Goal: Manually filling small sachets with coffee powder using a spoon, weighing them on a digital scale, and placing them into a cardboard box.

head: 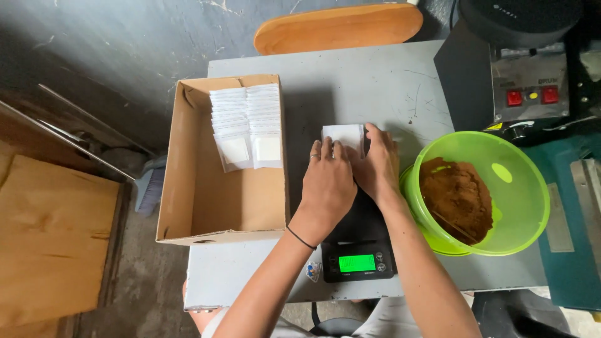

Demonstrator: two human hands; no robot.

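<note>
- Your left hand [327, 181] lies flat, fingers together, pressing the white sachet [342, 136]; your right hand [377, 164] cups its right edge, fingers curled over it.
- The sachet rests at the far end of the black digital scale [358, 241], whose green display is lit.
- Both forearms reach forward, wrists low and close together.
- Two rows of white sachets [247, 125] already stand in the cardboard box [194, 206]; it looks under half full.
- Much brown powder [456, 199] remains in the green bowl [519, 206].
</note>
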